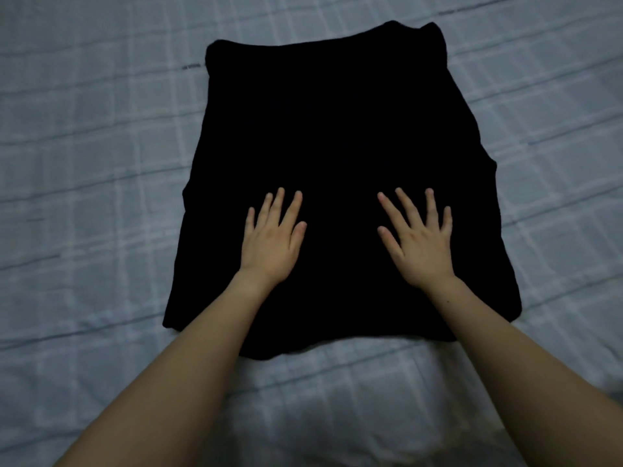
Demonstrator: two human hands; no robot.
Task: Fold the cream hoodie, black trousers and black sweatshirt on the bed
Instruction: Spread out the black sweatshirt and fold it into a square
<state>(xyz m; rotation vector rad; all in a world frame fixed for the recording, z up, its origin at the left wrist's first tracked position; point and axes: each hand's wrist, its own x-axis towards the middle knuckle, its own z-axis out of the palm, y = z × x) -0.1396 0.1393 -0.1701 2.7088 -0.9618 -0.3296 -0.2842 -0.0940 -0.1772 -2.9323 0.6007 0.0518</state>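
Head view: left hand (pixel 270 246) and right hand (pixel 421 246) flat, fingers spread, on near half of black garment (pixel 320 129); uneven pushing may bunch it.

Level: dim overall, with a cold bluish cast.
Black garment (pixel 337 146): rendered as a flat black mass; no folds or seams are resolved.
Left hand (pixel 273 244), right hand (pixel 421 247): evenly lit, the brightest areas.
Shadows: soft, barely marked.
Focus: soft; the checked bedsheet (pixel 84 163) is blurred toward the corners.
Distortion: sheet lines are bowed at the edges.
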